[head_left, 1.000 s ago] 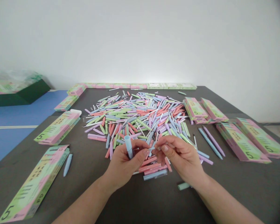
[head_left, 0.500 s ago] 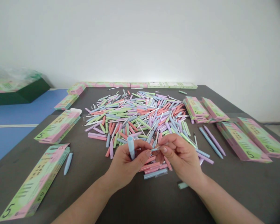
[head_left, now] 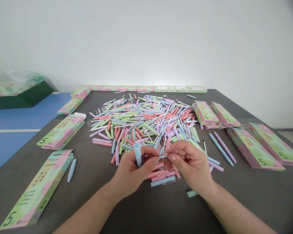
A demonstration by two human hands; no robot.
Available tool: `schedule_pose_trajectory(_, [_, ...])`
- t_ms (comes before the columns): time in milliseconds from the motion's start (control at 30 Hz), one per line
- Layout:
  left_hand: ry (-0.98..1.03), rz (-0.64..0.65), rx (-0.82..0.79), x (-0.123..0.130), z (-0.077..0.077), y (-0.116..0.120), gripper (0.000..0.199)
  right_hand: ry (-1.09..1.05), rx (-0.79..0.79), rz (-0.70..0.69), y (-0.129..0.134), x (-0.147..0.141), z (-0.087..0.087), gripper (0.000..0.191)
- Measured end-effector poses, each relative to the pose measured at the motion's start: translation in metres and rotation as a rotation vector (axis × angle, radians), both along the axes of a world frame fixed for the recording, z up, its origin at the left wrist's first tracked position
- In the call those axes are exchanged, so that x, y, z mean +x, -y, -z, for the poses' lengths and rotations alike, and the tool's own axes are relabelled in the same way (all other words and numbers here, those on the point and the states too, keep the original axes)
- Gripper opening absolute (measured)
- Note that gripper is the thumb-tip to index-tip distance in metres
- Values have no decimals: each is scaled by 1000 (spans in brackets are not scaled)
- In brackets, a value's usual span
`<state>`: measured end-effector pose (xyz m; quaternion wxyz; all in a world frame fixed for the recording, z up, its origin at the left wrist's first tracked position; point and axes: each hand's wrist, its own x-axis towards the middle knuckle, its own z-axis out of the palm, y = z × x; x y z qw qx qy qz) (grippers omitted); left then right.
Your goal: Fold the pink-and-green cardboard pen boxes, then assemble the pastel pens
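Observation:
My left hand [head_left: 134,170] is closed around a light blue pen tube [head_left: 137,154], its open end pointing up. Between the fingertips of both hands is a small, thin blue and clear piece [head_left: 163,156]; my right hand [head_left: 189,164] pinches its right end. Beyond and under the hands spreads a large pile of pen parts [head_left: 146,118] in blue, purple, green and red, with thin white refills among them. A blue tube [head_left: 162,181] lies just below the hands, and a short green cap [head_left: 191,194] is near my right wrist.
Printed boxes [head_left: 36,191] line the left side, with a blue pen part [head_left: 72,170] beside them. More boxes [head_left: 256,148] lie at the right, near two long pens [head_left: 221,149]. A row of boxes edges the back. A green tray [head_left: 21,97] stands far left.

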<state>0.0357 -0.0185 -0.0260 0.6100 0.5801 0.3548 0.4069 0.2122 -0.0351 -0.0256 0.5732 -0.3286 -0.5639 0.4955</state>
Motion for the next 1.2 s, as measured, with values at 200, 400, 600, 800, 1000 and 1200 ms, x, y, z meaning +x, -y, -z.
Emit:
schedule_pose_trajectory(200, [-23,-10,28,0,-2,-1,21,194,103,132,0,3,-3,10])
schedule_pose_trajectory(400, [-46,-7,24,-1,-1,0,24,258,122,145,0,7,-3,8])
schedule_pose_trajectory(600, [-36,-16,32,-1,0,0,22,181,109,66,0,6,-5,9])
schedule_pose_trajectory(800, [-98,-49,129,0,-3,-1,18,307,142,149,1,11,-1,8])
schedule_pose_trajectory(1000, [-297,-156,398,-3,-6,-1,11,362,160,155,2,11,3,10])
schedule_pose_trajectory(1200, [-266,-293,537,-2,-4,0,8,61,-46,6,1,0,0,9])
